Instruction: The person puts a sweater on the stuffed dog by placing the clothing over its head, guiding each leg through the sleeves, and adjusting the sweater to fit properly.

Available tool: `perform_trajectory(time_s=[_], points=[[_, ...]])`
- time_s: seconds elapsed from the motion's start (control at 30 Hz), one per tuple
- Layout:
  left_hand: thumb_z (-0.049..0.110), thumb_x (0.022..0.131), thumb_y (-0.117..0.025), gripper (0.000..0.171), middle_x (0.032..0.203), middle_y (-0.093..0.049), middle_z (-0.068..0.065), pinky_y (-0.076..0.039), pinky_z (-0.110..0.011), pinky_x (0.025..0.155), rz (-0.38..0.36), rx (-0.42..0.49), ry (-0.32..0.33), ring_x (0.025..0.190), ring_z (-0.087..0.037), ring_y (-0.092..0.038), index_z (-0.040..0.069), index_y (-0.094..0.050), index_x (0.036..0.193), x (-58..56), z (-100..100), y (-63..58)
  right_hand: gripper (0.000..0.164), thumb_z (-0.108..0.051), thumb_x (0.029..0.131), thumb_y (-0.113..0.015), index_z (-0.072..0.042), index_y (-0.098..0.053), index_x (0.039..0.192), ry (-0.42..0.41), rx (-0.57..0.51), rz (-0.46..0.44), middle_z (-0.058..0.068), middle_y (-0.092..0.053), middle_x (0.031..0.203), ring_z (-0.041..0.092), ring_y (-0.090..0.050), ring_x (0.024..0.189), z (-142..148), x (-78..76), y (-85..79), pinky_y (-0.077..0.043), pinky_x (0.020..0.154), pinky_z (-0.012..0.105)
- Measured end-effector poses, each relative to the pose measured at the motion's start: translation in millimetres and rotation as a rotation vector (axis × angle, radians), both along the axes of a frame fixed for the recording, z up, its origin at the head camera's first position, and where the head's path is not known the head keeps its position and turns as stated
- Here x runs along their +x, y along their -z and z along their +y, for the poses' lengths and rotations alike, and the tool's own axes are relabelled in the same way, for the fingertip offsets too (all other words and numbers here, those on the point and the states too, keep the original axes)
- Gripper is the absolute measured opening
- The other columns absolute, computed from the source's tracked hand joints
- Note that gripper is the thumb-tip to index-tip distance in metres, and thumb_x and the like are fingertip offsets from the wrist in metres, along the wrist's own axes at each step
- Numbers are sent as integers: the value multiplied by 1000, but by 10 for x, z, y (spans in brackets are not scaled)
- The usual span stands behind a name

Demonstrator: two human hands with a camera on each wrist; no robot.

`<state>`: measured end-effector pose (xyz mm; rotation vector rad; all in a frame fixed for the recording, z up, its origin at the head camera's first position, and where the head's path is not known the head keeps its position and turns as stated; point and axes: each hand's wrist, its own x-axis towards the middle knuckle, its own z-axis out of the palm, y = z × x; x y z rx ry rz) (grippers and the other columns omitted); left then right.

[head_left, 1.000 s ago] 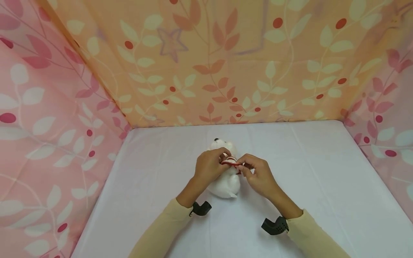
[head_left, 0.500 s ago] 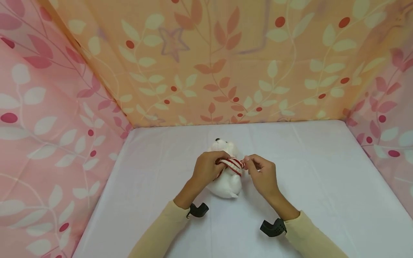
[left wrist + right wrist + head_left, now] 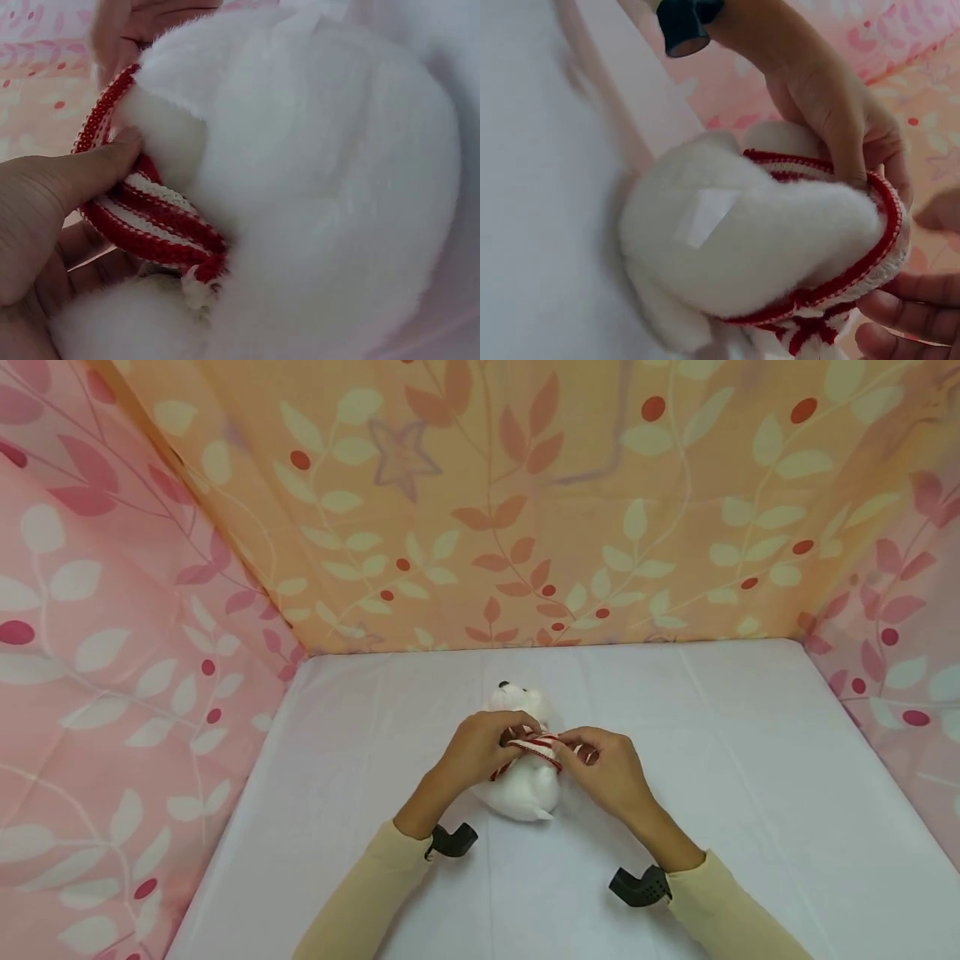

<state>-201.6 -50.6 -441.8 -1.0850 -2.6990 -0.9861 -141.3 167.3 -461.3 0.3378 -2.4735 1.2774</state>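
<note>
A white plush toy (image 3: pixel 521 793) with a black nose sits on the table, its back toward the head camera. Around its neck and upper body goes a knitted scarf (image 3: pixel 542 745) striped red and white. My left hand (image 3: pixel 483 747) pinches the scarf on the left, the thumb (image 3: pixel 112 161) inside its loop in the left wrist view. On the toy's right side my right hand (image 3: pixel 607 768) holds the scarf between thumb and fingers. The right wrist view has the right fingers (image 3: pixel 907 315) at the scarf's outer edge, near its hanging red and white end (image 3: pixel 814 334).
A white cloth covers the table (image 3: pixel 360 718). Behind it rises an orange leaf-patterned curtain (image 3: pixel 480 510), with pink patterned curtains (image 3: pixel 112 693) at the sides. Black camera mounts (image 3: pixel 637 887) sit on both wrists.
My right hand moved out to the right, drawing the scarf across the toy's back, then came slightly back inward. My left hand has shifted a little and keeps its pinch; the toy stays in place.
</note>
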Motion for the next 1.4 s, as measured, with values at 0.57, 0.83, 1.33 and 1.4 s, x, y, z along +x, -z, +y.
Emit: perform_trajectory(time_s=[0.57,0.83,1.33,1.4], points=[[8,88,-78,16,111,-65,9,-50,-21,76,264,89,222,93,-6,-63,21,-77,97,10,31,11,24,-7,76,-77,-9,-70,99,231,183,103,-2,-68,70,9,-51,51,-197,9,118,-38,46,29],[7,87,-77,18,115,-68,8,-47,-22,80,243,91,310,92,-10,-60,21,-75,97,-39,-4,76,18,3,72,-71,-6,-71,88,211,138,-32,-5,-55,57,10,-44,46,-179,-35,108,-34,43,30],[16,79,-88,29,83,-60,11,-41,-23,60,97,8,-38,70,-4,-50,22,-63,91,54,175,37,29,17,69,-70,-3,-77,89,72,160,229,7,-74,76,8,-47,54,-47,-28,30,-41,50,27],[20,78,-89,30,83,-61,12,-42,-23,59,58,25,-60,68,-5,-51,23,-63,93,58,190,24,30,17,68,-68,-1,-78,89,82,151,282,9,-74,76,10,-47,55,-57,-21,30,-41,51,29]])
